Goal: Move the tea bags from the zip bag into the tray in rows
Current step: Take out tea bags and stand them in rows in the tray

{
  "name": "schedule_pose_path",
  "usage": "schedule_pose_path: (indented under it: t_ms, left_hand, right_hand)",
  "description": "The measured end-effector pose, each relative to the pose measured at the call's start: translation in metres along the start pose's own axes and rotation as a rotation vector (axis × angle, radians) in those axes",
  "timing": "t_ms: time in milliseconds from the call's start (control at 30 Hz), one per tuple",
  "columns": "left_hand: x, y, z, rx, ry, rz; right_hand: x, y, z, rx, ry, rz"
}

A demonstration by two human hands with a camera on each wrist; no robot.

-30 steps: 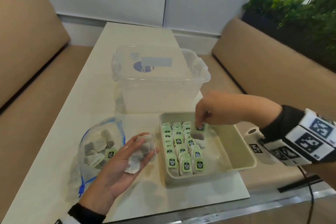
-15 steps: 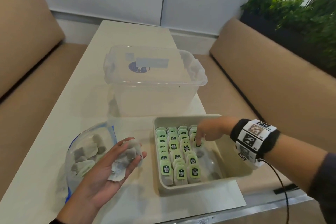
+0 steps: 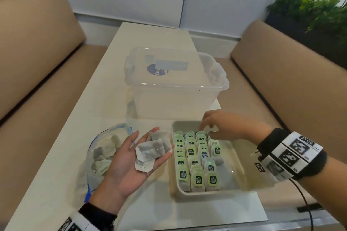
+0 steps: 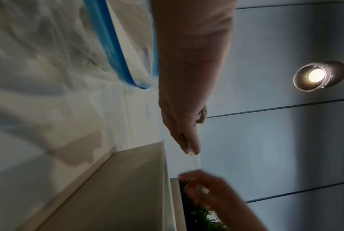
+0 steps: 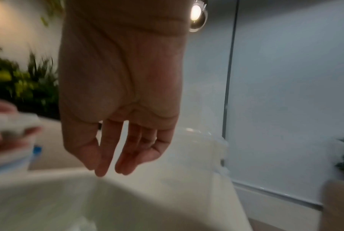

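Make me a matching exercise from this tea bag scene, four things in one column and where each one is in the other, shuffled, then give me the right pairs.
Things:
1. loose tea bags
2. zip bag
3. tray
4. clear lidded box

Places:
A. on the table behind the tray
B. on the open palm of the left hand
C. under the right hand, partly filled with rows
D. on the table, left of the left hand

Pairs: 1-B, 2-D, 3-C, 4-A
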State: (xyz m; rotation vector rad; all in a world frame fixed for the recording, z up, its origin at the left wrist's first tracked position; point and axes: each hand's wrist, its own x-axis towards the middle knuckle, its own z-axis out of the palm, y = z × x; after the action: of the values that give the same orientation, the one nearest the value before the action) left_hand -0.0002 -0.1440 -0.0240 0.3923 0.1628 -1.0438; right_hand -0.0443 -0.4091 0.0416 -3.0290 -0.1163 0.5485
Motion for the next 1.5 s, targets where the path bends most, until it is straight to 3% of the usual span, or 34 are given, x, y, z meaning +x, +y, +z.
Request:
schedule_pose_path:
  t_ms: [100,233,300,433,567,900,1067,1200,1333,1500]
  left_hand:
    - [0.005,0.0,0.001,-0.016,-0.052,0.01]
    - [0.009,-0.001,0.01,-0.013,-0.058,0.069]
    - [0.01,-0.002,0.014,-0.005,0.004,0.119]
    - [0.007,-0.003,0.019,-0.007,0.036,0.151]
    - [0.003,0.0,0.016,-0.003,0.065,0.173]
    - [0.0,-0.005,0.017,0.079,0.035,0.242]
    - [-0.003,-0.004,0.006,0.078,-0.073,0.171]
    - [-0.005,-0.007,0.003,0.243,-0.051,0.149]
    - [-0.002,-0.014,0.003,0.345,0.079,0.223]
    - [-0.003,-0.02,0.0,0.392,0.1,0.291]
  right_hand:
    - [-0.005,-0.043,-0.019,0.218,0.266,-0.189]
    - [-0.006,-0.097,-0.022,0.341,0.308,-0.375]
    - [0.002,-0.114,-0.014,0.337,0.311,-0.353]
    - [0.016,-0.134,0.003,0.314,0.393,-0.173]
    - [0.018,-0.142,0.009,0.397,0.481,-0.124]
    - [0.01,-0.137,-0.004,0.729,0.583,0.03]
    - [0.002,-0.127,-0.013,0.964,0.552,0.039]
    - [0.002,-0.125,-0.007,0.82,0.601,0.059]
    - [0.002,-0.127,-0.003,0.75,0.62,0.023]
    - [-0.003,-0.129,-0.007,0.615,0.628,-0.047]
